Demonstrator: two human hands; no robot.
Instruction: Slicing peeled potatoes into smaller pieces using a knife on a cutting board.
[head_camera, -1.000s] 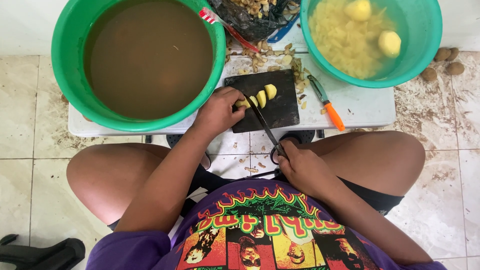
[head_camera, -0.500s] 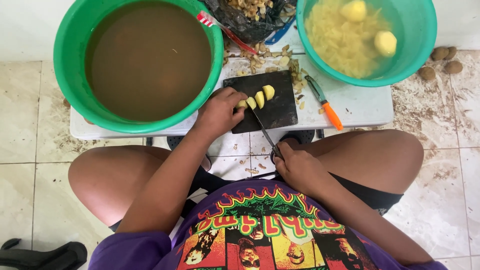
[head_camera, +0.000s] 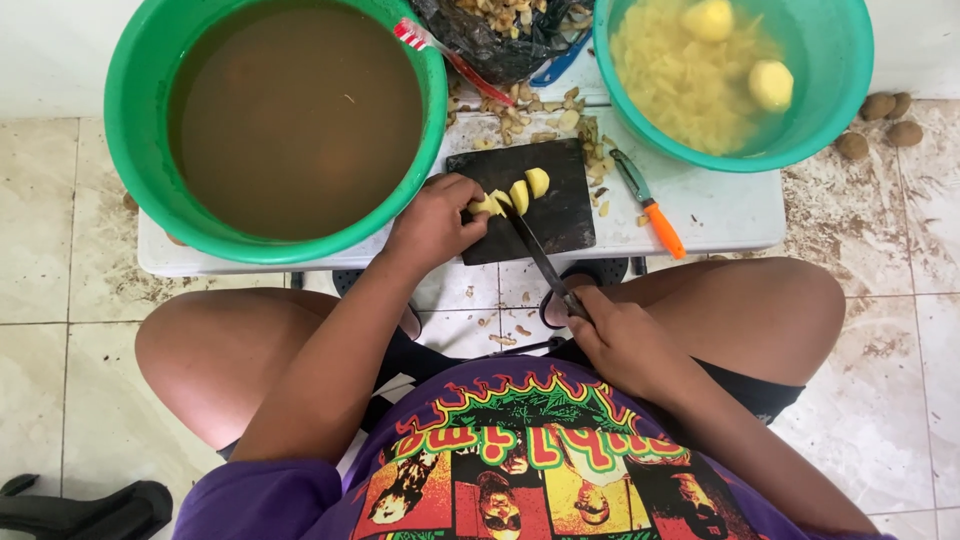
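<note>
Potato (head_camera: 512, 197): yellow, partly cut into slices, lying on the black cutting board (head_camera: 560, 205) on the white worktop (head_camera: 720, 205)
Left hand (head_camera: 435, 220): fingers curled down on the potato, holding it in place
Right hand (head_camera: 625, 340): fingers wrapped tight around the knife (head_camera: 535, 250), blade on the potato
Nearby: orange peeler (head_camera: 650, 205) just beside the board

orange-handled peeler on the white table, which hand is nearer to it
Right. The right hand, gripping the black knife, is below the orange-handled peeler; the left hand is farther left, across the black cutting board.
</note>
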